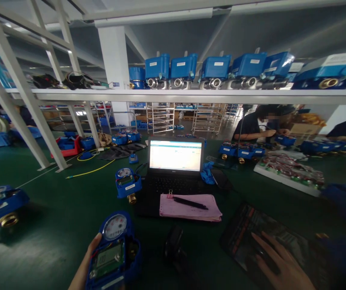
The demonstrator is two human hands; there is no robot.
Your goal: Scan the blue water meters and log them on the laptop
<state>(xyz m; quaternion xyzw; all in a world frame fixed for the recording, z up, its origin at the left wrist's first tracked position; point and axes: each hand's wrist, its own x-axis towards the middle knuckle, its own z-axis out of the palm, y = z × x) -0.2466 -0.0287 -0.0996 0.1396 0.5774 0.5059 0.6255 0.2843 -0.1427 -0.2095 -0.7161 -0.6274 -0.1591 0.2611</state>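
My left hand (pixel 92 250) is closed around the left side of a blue water meter (pixel 109 257), its thumb by the round dial. The meter has a white dial and an uncovered green circuit board with a small display. My right hand (pixel 281 262) lies over a dark computer mouse (pixel 268 258) on a dark patterned mouse pad (pixel 236 237). Between my hands is a black device (pixel 174 243), too dark to name. An open laptop (pixel 175 156) with a lit screen stands ahead, a pink paper pad (pixel 188 209) and a black pen (pixel 191 202) on its front.
Other blue meters (pixel 127 183) stand about the green table (pixel 49 225). A phone (pixel 221 179) and a tray of wired parts (pixel 290 173) are at right. Larger blue units (pixel 215 67) line a shelf (pixel 173 96) overhead. A co-worker (pixel 254 125) sits across the table.
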